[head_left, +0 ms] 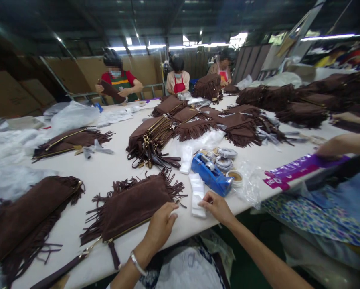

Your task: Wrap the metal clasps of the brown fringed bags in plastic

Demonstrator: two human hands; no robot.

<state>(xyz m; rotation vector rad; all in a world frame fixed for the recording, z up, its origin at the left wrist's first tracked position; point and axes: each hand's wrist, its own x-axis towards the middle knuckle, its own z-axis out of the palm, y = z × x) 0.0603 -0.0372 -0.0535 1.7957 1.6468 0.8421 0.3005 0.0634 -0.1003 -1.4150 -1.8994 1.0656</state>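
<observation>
We see white marks that look like letters on the purple and pink sheet [303,167] at the right side of the table [90,172]. Some run in a row along it, and some sit at its pink end. They are too small and blurry, so we can't read any words.

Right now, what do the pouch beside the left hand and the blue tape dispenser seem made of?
Pouch: matte brown suede or suede-like cloth, from its dull surface and limp fringe. Blue tape dispenser: probably hard plastic with slight sheen, given its rigid, moulded-looking walls.
</observation>
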